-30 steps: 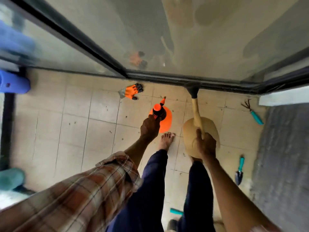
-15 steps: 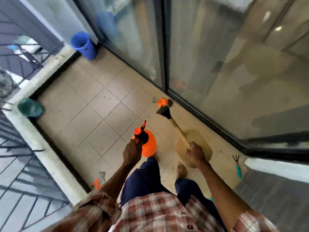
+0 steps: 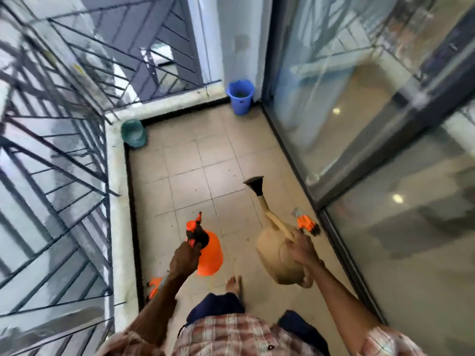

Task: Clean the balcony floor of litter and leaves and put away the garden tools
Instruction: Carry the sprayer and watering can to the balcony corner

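My left hand (image 3: 184,259) grips the black-and-orange pump head of an orange spray bottle (image 3: 210,255), held above the tiled floor. My right hand (image 3: 302,249) holds the handle of a beige watering can (image 3: 272,250); its long spout with a black rose (image 3: 255,185) points away from me. An orange-and-black garden glove (image 3: 307,224) lies on the floor by the glass door track, just beyond my right hand. A second orange glove (image 3: 155,285) lies by the left kerb, partly hidden by my left forearm.
A blue bucket (image 3: 240,98) stands in the far corner by the white wall. A green pot (image 3: 133,132) sits in the far left corner against the white kerb (image 3: 117,201). Metal railing runs along the left, glass sliding doors (image 3: 347,124) along the right. My bare foot (image 3: 234,283) is on the tiles.
The view has swung left to look down the length of the balcony. Both hands keep their hold on the sprayer and the watering can, carried along with the turn.
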